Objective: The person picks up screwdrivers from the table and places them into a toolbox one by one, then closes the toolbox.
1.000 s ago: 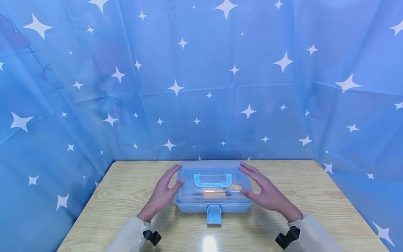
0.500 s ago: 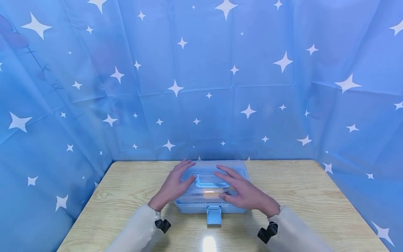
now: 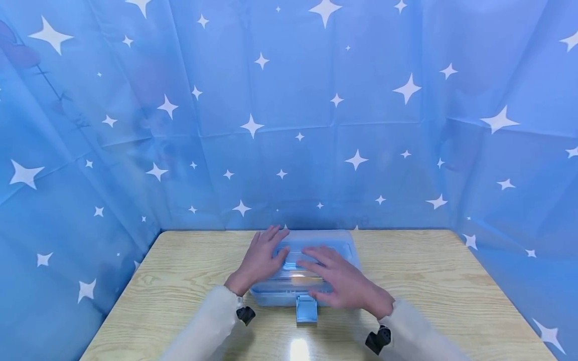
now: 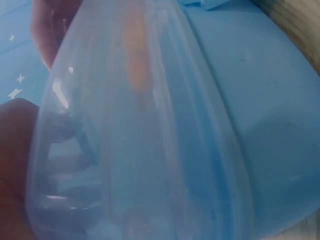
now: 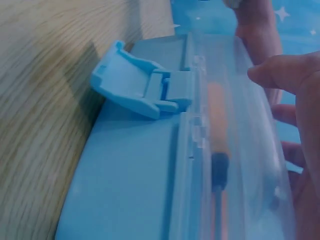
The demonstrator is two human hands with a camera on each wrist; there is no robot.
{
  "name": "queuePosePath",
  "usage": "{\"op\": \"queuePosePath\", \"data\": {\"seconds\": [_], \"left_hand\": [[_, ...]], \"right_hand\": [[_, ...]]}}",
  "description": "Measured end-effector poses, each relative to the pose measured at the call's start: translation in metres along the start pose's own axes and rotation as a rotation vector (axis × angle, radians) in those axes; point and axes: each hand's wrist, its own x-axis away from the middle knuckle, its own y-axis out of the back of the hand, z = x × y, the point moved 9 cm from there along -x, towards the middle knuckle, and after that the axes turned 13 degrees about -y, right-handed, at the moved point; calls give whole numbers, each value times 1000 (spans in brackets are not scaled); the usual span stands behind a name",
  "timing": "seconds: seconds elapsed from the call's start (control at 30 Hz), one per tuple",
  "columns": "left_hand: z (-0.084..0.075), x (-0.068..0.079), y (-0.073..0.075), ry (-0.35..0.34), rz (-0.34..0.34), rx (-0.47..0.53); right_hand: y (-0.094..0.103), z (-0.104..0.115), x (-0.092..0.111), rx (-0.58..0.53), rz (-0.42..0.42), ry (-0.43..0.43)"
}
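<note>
A light blue plastic toolbox point(image 3: 277, 299) with a clear lid point(image 3: 336, 238) sits on the table, lid down. Its front latch point(image 5: 130, 82) is swung outward. Through the lid shows a screwdriver point(image 5: 218, 125) with an orange handle and dark collar. My left hand point(image 3: 262, 258) is over the lid's left part, fingers extended and pointing away from me. Over the right part is my right hand point(image 3: 345, 281), fingers spread toward the middle. The hands partly hide the blue carrying handle point(image 3: 291, 265). Whether either hand touches the lid, I cannot tell.
The wooden table point(image 3: 189, 271) extends to both sides of the toolbox. Behind it and at both sides hangs a blue curtain point(image 3: 289, 100) with white stars. A black wrist camera point(image 3: 378, 341) is strapped at the right sleeve, another black camera point(image 3: 246, 315) at the left.
Both hands have moved inward from the toolbox's sides to over its lid, the left going right, the right going left. The toolbox has stayed in place with its latch out.
</note>
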Motion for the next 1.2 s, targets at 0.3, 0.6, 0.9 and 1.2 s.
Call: {"op": "queuePosePath", "data": {"seconds": [0.3, 0.6, 0.9, 1.2], "left_hand": [[1, 1, -12, 32, 154, -143], [1, 2, -13, 36, 171, -182], [-1, 0, -12, 36, 176, -170], [0, 1, -14, 37, 185, -186]], "right_hand": [[-9, 8, 9, 113, -3, 35], [-17, 18, 18, 201, 2, 126], [-26, 19, 20, 301, 39, 132], [-33, 20, 21, 348, 78, 115]]}}
